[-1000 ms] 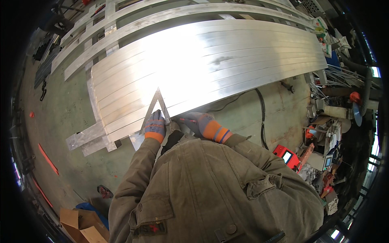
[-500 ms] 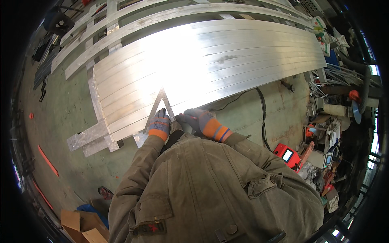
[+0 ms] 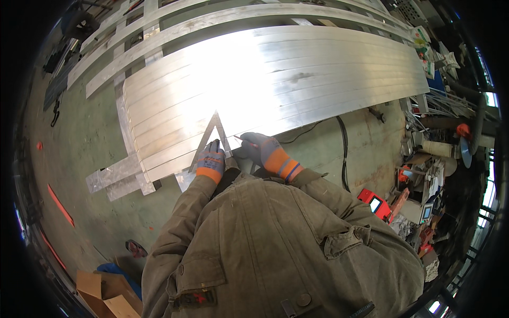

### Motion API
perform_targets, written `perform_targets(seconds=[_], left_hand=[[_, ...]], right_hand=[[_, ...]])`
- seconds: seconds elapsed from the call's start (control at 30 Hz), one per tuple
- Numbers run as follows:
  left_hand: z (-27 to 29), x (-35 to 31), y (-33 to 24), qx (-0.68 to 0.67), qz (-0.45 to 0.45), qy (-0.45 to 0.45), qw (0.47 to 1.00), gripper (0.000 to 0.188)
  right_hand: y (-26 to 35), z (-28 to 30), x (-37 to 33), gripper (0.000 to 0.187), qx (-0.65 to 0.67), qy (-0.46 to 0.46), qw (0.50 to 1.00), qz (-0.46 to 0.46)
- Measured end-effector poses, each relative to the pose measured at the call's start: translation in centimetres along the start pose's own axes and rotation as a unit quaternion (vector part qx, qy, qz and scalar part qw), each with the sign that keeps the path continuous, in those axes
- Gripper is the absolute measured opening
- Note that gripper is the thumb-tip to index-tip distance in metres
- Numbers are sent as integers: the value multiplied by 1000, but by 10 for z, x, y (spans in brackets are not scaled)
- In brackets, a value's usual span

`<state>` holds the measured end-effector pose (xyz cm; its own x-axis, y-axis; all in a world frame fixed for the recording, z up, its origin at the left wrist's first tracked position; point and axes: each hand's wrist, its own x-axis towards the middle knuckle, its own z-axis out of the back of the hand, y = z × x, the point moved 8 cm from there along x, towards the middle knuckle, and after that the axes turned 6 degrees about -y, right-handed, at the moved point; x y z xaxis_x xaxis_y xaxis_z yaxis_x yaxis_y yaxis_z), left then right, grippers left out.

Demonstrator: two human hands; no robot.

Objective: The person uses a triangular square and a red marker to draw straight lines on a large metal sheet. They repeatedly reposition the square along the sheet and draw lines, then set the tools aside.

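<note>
A metal triangle square [image 3: 218,125] lies on the near edge of a silvery panel of long metal strips [image 3: 313,74], its point facing away from me. My left hand [image 3: 211,159], in a grey and orange glove, holds the square by its near side, fingers pointing forward. Just right of the square is my gloved right hand [image 3: 268,153], its fingers closed round a thin reddish pencil [image 3: 238,137]. The pencil's tip is beside the square's right side; whether it touches the panel I cannot tell. Glare whitens the panel beyond the square.
Long metal bars [image 3: 180,29] form a frame beyond the panel. A black cable [image 3: 344,153] hangs at right, near a red device with a screen [image 3: 374,203]. Clutter fills the far right. An open cardboard box [image 3: 108,291] stands at lower left, with red strips [image 3: 61,205] on the floor.
My right hand has lifted slightly and turned, so the pencil now shows beside the square. My left hand stays on the square. The view has shifted slightly.
</note>
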<state>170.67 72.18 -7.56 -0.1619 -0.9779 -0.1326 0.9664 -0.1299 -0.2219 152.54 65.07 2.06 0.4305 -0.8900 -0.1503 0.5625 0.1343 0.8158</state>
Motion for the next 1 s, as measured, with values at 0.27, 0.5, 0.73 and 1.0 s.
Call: perform_targets(seconds=[0.27,0.5,0.73,1.0], left_hand=[[1,1,0,-9,-12,-2,1000,29],[4,3,-4,9,-11,16,1000,30],[-2,2,-2,9,-8,16,1000,37],[-3,1,-2,-3,-16,-11,1000,30]], right_hand=[[8,1,17,29,-19,-90,993,70],[-1,-15,35,36,-1,-42,998,52],[4,-41,61,41,-75,-29,989,122],[-5,-58,75,43,-131,-17,985,114]])
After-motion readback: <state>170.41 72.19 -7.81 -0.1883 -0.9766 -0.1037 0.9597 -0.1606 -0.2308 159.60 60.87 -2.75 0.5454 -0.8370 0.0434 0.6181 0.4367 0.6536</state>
